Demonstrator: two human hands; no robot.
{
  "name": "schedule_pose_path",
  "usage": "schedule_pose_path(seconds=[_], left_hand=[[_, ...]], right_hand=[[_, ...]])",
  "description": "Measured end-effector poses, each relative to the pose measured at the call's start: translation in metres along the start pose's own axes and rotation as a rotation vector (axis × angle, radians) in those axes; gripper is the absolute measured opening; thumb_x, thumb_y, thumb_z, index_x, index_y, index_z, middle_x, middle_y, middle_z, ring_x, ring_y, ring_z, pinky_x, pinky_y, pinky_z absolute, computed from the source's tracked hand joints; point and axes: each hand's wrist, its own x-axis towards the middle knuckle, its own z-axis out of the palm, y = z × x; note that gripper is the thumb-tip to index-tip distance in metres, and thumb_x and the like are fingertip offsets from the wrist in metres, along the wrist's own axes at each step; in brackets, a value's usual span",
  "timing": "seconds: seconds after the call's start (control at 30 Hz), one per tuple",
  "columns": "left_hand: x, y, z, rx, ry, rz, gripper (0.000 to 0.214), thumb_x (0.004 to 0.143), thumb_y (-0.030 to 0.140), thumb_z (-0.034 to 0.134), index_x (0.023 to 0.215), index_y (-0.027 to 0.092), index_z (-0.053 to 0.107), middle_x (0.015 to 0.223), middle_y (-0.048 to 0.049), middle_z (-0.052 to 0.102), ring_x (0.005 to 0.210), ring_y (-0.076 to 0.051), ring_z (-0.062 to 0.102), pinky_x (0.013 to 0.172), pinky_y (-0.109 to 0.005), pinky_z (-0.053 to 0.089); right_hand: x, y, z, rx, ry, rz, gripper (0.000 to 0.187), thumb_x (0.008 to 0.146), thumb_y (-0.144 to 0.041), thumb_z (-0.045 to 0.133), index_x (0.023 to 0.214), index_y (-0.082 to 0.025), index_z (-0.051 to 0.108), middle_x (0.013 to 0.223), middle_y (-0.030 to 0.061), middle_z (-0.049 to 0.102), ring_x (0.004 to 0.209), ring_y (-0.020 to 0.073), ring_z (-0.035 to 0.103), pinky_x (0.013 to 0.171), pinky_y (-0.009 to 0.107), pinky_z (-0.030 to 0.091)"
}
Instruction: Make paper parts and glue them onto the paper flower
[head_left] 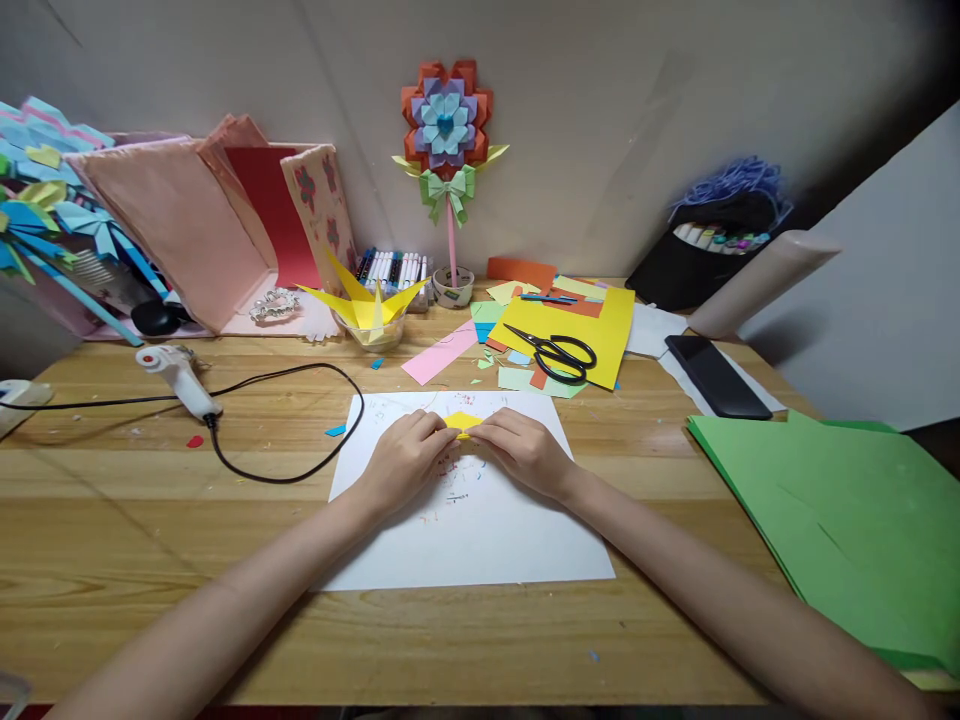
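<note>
Along the right edge of the surface lie green sheets, set aside, it seems, to leave elbow room. A white sheet lies toward the middle of the front edge, probably to protect what is under it. Nearer the back edge, a yellow sheet carries black-handled scissors, perhaps left within reach. Above the white sheet, the left hand and right hand are nearly together, fingers closed, pinching opposite ends of a small yellow piece between them, likely for steadiness.
</note>
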Motion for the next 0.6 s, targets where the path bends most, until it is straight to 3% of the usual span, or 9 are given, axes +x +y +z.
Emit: schedule_pose_path(seconds=[0.17,0.37,0.47,0.6], left_hand=[[0.001,0.003,-0.005,0.089,0.031,0.038,0.016,0.087,0.019,0.044,0.083,0.018,0.06,0.077,-0.0025,0.061,0.074,-0.016,0.049,0.064,-0.029,0.034],[0.003,0.007,-0.011,0.059,0.069,0.027,0.017,0.088,0.023,0.045,0.084,0.018,0.06,0.077,-0.0019,0.063,0.073,-0.015,0.051,0.073,-0.03,0.035],[0.006,0.015,-0.03,-0.052,0.026,-0.08,0.022,0.088,0.026,0.044,0.08,0.017,0.061,0.075,-0.0033,0.061,0.071,-0.015,0.05,0.064,-0.028,0.034],[0.011,0.027,-0.057,-0.462,-0.216,-0.364,0.028,0.087,0.031,0.044,0.072,0.016,0.062,0.068,-0.0011,0.056,0.067,-0.013,0.048,0.06,-0.024,0.034]], right_hand=[[-0.001,-0.004,0.0,-0.03,0.01,-0.013,0.016,0.087,-0.017,0.049,0.1,-0.014,0.059,0.082,0.0072,0.065,0.076,0.0171,0.054,0.067,0.029,0.045],[0.005,-0.01,-0.007,-0.123,0.065,-0.025,0.015,0.087,-0.015,0.047,0.086,-0.012,0.062,0.071,0.0074,0.064,0.067,0.0171,0.051,0.06,0.029,0.042],[0.017,-0.021,-0.026,-0.067,0.016,0.002,0.018,0.088,-0.017,0.045,0.082,-0.013,0.062,0.069,0.0074,0.063,0.066,0.0169,0.051,0.059,0.029,0.04],[0.032,-0.037,-0.054,0.23,-0.199,0.19,0.015,0.086,-0.02,0.049,0.081,-0.017,0.062,0.073,0.0039,0.064,0.068,0.0142,0.055,0.061,0.026,0.043]])
